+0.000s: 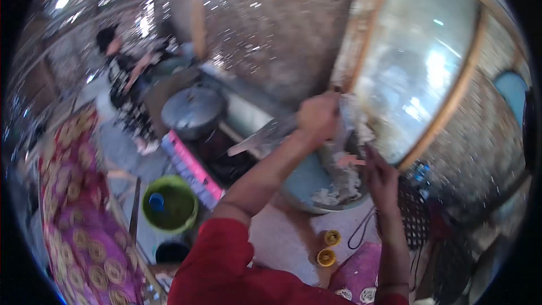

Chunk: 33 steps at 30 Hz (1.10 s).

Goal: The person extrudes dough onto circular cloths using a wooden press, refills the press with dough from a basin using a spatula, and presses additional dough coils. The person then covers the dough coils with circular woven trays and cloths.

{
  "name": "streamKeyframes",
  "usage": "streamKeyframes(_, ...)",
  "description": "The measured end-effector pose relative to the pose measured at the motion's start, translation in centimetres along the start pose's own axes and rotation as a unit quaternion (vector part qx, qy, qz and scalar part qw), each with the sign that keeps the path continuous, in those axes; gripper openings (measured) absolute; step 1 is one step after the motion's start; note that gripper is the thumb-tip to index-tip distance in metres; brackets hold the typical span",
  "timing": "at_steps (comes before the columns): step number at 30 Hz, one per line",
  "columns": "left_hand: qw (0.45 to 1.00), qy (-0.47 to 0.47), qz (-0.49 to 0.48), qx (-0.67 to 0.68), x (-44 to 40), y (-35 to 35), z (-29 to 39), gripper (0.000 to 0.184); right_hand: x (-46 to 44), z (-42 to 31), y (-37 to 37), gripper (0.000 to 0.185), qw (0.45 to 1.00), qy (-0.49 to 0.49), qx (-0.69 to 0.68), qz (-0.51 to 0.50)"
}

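My left hand is closed in a fist around the gathered top of a clear plastic bag, raised above a wide round basin. Whitish, crumbly clumps lie in the basin, and similar bits cling around the bag. My right hand is at the basin's right side with its fingers bent together. A pinkish-orange piece juts out by those fingers, its kind too blurred to name. Motion blur hides exactly where the bag ends.
Left of the basin, a large lidded pot stands on a stove beside a pink strip. A green bucket holds a blue cup. Two yellow ring-shaped things lie on the floor. Another person sits at the far left.
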<state>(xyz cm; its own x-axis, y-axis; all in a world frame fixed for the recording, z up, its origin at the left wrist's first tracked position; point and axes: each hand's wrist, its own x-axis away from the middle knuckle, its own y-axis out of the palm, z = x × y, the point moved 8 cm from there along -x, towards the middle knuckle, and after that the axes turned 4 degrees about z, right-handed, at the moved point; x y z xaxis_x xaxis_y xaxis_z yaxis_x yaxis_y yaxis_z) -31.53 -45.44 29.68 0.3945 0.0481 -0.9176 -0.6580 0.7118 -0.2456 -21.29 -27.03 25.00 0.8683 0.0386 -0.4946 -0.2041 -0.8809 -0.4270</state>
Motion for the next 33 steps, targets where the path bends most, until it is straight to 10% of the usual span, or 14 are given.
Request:
streamKeyframes(4,0.999,-0.004,0.001,0.047,0.3,-2.0,0.4,0.018,2.3,0.8,0.6,0.036,0.947,0.191,-0.245,-0.085)
streamKeyframes(6,0.999,-0.011,0.019,0.033,0.4,-2.8,0.5,0.02,2.1,1.7,-1.5,0.035,0.942,0.198,-0.266,0.041)
streamKeyframes(11,0.992,0.058,0.067,0.086,-0.2,-5.3,4.1,0.025,-1.7,12.9,-1.6,0.035,0.978,0.048,0.181,-0.092)
streamKeyframes(14,0.987,0.073,0.087,0.115,-0.9,-7.5,7.6,0.028,-0.9,20.0,0.1,0.028,0.806,0.075,0.557,-0.187)
streamKeyframes(17,0.976,0.112,0.081,0.17,-1.4,-9.3,9.6,0.025,-0.8,18.7,1.3,0.022,0.845,-0.164,0.484,-0.157)
streamKeyframes(20,0.881,0.019,0.103,0.461,-2.0,-8.6,8.1,0.022,0.6,9.5,-0.5,0.022,0.836,-0.003,0.529,-0.144)
streamKeyframes(22,0.833,-0.048,0.103,0.542,-2.1,-8.2,7.6,0.021,2.0,7.5,-3.5,0.025,0.99,0.017,0.137,-0.031)
streamKeyframes(24,0.837,-0.12,0.084,0.527,-2.0,-7.7,7.8,0.022,4.8,11.3,-8.5,0.044,0.983,0.102,0.148,-0.041)
streamKeyframes(26,0.617,-0.297,0.038,0.728,0.2,-3.9,8.2,0.017,9.0,12.2,-10.9,0.049,0.973,0.218,-0.068,0.029)
streamKeyframes(30,0.315,-0.473,-0.102,0.817,8.9,4.3,13.4,0.016,18.6,12.7,-5.7,0.058,0.756,0.307,-0.577,0.023)
streamKeyframes(33,0.356,-0.479,-0.213,0.774,14.3,6.6,15.9,0.016,27.4,10.1,1.2,0.066,0.537,0.334,-0.769,-0.096)
